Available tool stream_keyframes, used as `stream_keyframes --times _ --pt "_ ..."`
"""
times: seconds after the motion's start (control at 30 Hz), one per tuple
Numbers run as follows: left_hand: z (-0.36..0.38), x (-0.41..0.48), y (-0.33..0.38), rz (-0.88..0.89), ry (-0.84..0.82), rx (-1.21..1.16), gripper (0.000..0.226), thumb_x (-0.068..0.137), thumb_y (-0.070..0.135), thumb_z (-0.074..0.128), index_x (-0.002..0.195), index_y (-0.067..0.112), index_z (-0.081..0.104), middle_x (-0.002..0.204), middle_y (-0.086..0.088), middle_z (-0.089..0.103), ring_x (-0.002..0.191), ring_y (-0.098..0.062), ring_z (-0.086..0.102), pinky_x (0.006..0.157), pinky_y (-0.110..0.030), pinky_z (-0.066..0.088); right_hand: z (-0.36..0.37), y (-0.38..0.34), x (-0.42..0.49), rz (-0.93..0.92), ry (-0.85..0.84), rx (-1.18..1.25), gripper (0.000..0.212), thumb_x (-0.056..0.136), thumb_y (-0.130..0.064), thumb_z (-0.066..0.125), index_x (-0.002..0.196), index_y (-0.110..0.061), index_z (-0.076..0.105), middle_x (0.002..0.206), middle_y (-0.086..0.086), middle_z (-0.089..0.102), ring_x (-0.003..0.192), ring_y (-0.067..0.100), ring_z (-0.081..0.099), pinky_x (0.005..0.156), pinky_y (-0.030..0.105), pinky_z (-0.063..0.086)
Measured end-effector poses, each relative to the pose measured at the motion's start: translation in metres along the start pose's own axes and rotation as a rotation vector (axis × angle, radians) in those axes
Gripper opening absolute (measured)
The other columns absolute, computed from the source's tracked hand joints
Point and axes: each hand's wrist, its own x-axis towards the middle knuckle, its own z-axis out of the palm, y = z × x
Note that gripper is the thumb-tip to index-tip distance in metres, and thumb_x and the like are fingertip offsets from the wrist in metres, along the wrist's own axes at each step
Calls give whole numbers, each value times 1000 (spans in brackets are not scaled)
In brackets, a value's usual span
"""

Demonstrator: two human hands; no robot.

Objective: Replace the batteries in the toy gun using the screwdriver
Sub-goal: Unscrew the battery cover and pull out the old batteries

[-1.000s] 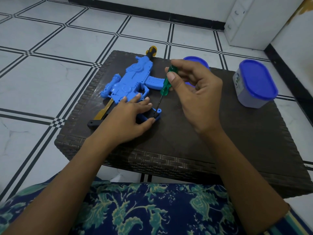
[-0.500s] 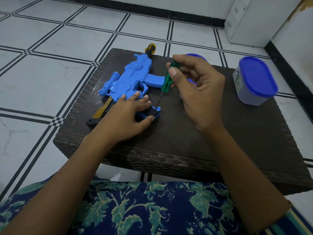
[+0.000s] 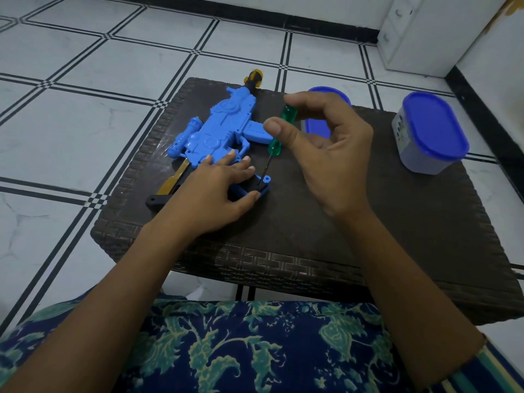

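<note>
— How are the hands placed?
— The left hand point(image 3: 215, 194) is laid flat on the blue toy gun's point(image 3: 218, 131) grip on the desk point(image 3: 354, 222); the green screwdriver point(image 3: 279, 134) is pinched by the right hand point(image 3: 326, 148), tip at the grip's end.
— Any writing?
— None can be read; markings on the lidded tub point(image 3: 431, 134), right of the hands, are blurred.

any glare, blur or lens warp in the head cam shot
Head view: wide-angle warp bows the floor tile lines; a soft sheen shows on the wicker table beside the toy gun; lighting is dim and even, shadows faint; the screwdriver and both hands look sharp, no motion blur.
</note>
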Motion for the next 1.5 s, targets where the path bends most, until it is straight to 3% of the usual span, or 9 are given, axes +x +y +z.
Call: stream_keyframes --times 0.17,0.3,0.4,0.57,0.7,0.9,1.1,1.3,1.5 --pt "0 0 0 6 13 -4 54 88 39 60 137 19 51 150 6 39 145 -10 19 118 -38 10 2 0 -1 11 -9 -9 24 81 1 75 105 1 69 95 15 67 84 6 62 68 19 56" --pt "1 0 0 8 14 -7 55 88 39 61 138 19 51 150 6 39 145 -10 19 119 -39 10 4 1 -4 19 -67 4 22 88 4 66 110 2 68 100 12 71 98 15 69 76 25 58" --pt "2 -1 -1 15 22 -7 53 88 38 62 136 18 52 149 5 40 145 -11 20 119 -40 11 6 -1 -3 0 -52 32 21 81 -3 76 101 -4 69 102 18 67 98 22 67 75 33 60" --pt "2 0 -1 10 14 5 54 88 40 61 137 20 51 150 7 39 145 -10 19 119 -39 11 1 -2 4 15 -19 -4 15 83 2 73 98 0 71 93 12 71 85 6 68 73 19 54" --pt "1 0 -1 6 6 2 54 88 39 61 138 20 50 150 7 38 145 -9 18 119 -39 10 0 0 0 50 -56 50 17 90 4 61 105 3 69 98 16 72 97 22 70 80 27 57" --pt "1 0 -1 9 15 2 54 88 39 61 137 19 51 150 6 39 145 -10 19 119 -40 11 3 -2 2 31 8 6 14 81 -5 77 94 -3 73 92 15 69 86 12 66 68 22 53" --pt "1 0 -1 7 14 -5 54 88 39 60 138 19 51 150 6 38 145 -10 19 118 -38 10 4 2 -2 56 -103 74 28 94 4 56 121 1 61 113 18 69 110 21 66 88 24 54" --pt "2 0 -1 12 19 0 54 88 39 60 137 18 51 150 6 38 145 -11 19 118 -38 10 6 1 0 33 -32 -13 21 82 -7 76 103 -8 71 99 13 66 88 11 61 66 31 56" --pt "2 1 -1 11 16 3 54 88 39 61 137 19 51 150 6 39 145 -11 20 118 -39 11 6 4 -4 11 -142 27 29 92 -2 62 121 1 63 115 14 68 109 23 66 84 36 58"
